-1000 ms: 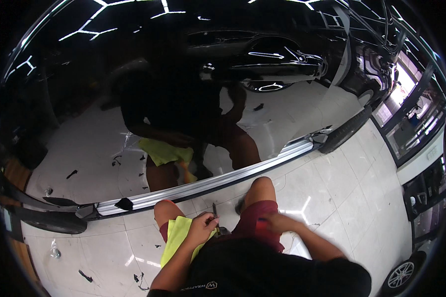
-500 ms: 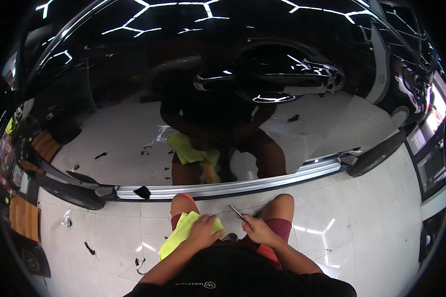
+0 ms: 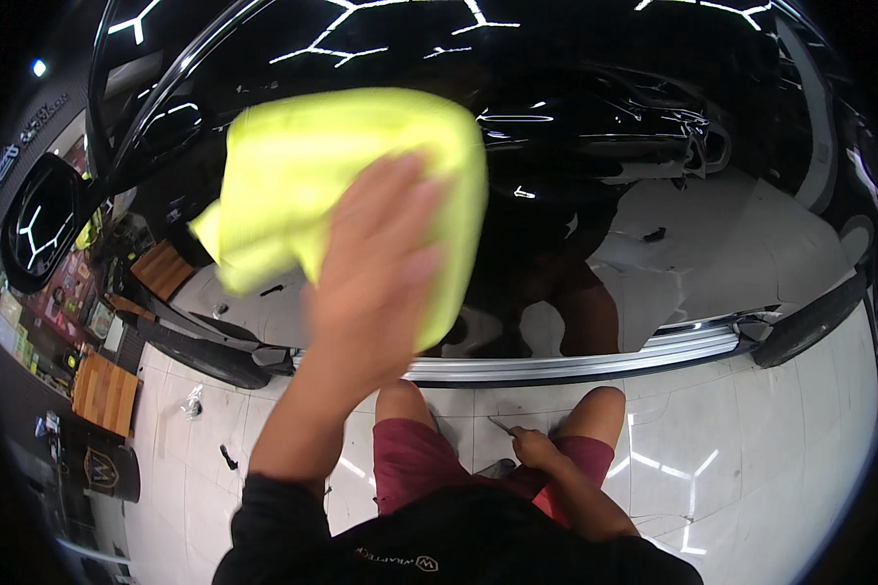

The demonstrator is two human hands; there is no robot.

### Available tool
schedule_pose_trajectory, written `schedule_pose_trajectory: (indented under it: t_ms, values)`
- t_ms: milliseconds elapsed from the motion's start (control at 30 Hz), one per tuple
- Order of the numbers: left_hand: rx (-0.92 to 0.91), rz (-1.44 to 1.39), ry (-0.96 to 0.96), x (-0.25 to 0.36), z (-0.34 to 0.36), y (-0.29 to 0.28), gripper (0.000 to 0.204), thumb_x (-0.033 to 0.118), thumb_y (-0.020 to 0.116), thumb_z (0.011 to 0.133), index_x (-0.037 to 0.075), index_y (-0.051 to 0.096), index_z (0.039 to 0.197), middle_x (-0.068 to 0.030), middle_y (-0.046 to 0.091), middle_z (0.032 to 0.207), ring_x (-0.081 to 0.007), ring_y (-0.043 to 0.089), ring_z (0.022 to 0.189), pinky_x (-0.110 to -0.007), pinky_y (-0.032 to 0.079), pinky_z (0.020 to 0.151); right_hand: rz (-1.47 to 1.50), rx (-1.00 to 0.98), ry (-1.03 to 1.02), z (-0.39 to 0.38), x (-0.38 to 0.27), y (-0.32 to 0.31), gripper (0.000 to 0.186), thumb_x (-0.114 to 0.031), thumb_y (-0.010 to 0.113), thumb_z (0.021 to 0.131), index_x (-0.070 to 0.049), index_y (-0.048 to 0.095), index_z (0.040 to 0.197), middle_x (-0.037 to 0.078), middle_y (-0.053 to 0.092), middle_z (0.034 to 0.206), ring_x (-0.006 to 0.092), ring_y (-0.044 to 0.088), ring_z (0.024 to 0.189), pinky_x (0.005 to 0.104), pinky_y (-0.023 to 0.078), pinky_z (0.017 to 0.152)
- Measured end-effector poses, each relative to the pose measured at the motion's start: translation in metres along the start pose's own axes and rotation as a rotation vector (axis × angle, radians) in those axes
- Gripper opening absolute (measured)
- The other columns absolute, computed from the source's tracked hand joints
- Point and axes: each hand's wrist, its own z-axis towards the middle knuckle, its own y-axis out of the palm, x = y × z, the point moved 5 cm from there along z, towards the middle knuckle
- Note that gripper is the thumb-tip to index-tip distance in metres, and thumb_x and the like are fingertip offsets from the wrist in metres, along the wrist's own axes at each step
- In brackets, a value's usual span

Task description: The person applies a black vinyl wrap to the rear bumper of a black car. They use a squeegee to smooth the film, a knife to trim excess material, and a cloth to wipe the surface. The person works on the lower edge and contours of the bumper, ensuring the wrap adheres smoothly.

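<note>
A bright yellow-green microfiber cloth [image 3: 283, 146] is spread against the glossy black side of a car [image 3: 546, 229]. My left hand [image 3: 376, 249] lies over the cloth, blurred by motion, and keeps it against the panel. Low between my knees, my right hand [image 3: 534, 448] is closed around a slim silver tool [image 3: 500, 425] whose thin end points forward and left. Its exact kind is too small to tell. The cloth covers part of the panel's left half, and the floor, my legs and another car are mirrored in the paint.
A silver ribbed sill [image 3: 576, 369] runs along the car's lower edge, with tyres at its left [image 3: 205, 356] and right [image 3: 815, 322]. The side mirror [image 3: 44, 224] juts out at left. Near a wooden box [image 3: 104, 393], a dark scrap [image 3: 228, 457] lies on the tiled floor.
My left hand has lifted the cloth from my left thigh up and forward onto the car's side, where it is now unfolded wider. My right hand still holds the tool low.
</note>
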Motion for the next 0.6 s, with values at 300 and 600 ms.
schedule_pose_trajectory:
  t_ms: [300,600]
  values:
    - [0.04,0.48,0.116,-0.053,-0.033,0.058,0.045,0.001,0.05,0.093,-0.005,0.047,0.137,-0.0232,0.049,0.14,-0.0471,0.039,0.136,-0.053,0.028,0.114,0.132,0.068,0.036,0.016,0.043,-0.014,0.027,-0.015,0.051,0.089,-0.001,0.057,0.111,0.029,0.067,0.09,0.0486,0.064,0.084,0.0564,0.05,0.078]
    - [0.135,0.288,0.167,-0.029,0.002,0.097,0.058,0.005,0.046,0.093,-0.006,0.03,0.148,-0.0264,0.034,0.152,-0.0468,0.029,0.143,-0.055,0.019,0.118,0.1,-0.012,0.006,0.016,0.037,0.004,0.028,-0.016,0.05,0.09,-0.001,0.057,0.112,0.028,0.067,0.093,0.0475,0.064,0.088,0.0556,0.05,0.079]
